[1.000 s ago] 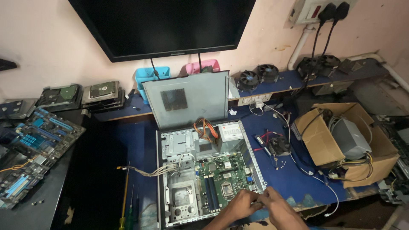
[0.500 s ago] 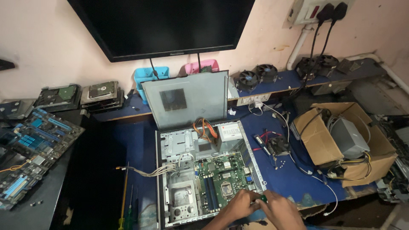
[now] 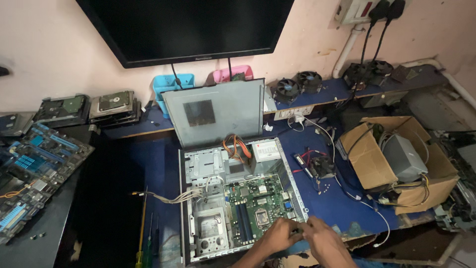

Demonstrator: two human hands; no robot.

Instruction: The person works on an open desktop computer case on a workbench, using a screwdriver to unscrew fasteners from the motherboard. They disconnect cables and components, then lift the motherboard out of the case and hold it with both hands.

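Both hands stay pressed together at the open computer case [image 3: 233, 198]'s near right corner: left hand [image 3: 278, 235] and right hand [image 3: 317, 237] curled around something too small to tell.

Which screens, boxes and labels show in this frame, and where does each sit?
Monitor: on the wall, top centre; wide, black, dark screen.
Cardboard box: right of the open computer case; brown, flaps open, holding a grey unit.
Label: case's rear right corner; white rectangle.
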